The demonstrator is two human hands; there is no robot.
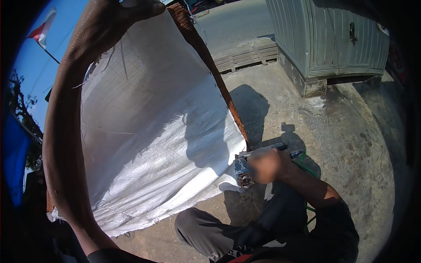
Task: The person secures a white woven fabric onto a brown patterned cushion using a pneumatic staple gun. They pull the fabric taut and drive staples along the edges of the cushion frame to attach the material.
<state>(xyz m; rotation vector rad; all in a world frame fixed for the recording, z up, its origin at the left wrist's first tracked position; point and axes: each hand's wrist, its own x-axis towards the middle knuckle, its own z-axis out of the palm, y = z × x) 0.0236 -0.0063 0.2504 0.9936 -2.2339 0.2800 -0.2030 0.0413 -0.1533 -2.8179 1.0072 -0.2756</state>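
Note:
My left hand [138, 11] grips the top edge of an upright panel with a rough reddish-brown edge [228, 101], my forearm running down its left side. White woven plastic sheeting [158, 122] covers the panel's face, wrinkled along the bottom. My right hand [267, 164], partly blurred, is closed on a pneumatic stapler [241, 172] with a green hose [302, 158]. The stapler lies against the panel's lower right corner and sheet.
A grey-green metal cabinet [329, 48] stands on a concrete plinth at upper right. A wooden pallet [245, 59] lies beside the road [228, 24]. My bent legs [197, 228] are on the concrete ground [351, 144]. A red-and-white flag [46, 28] and blue tarp [15, 158] show at left.

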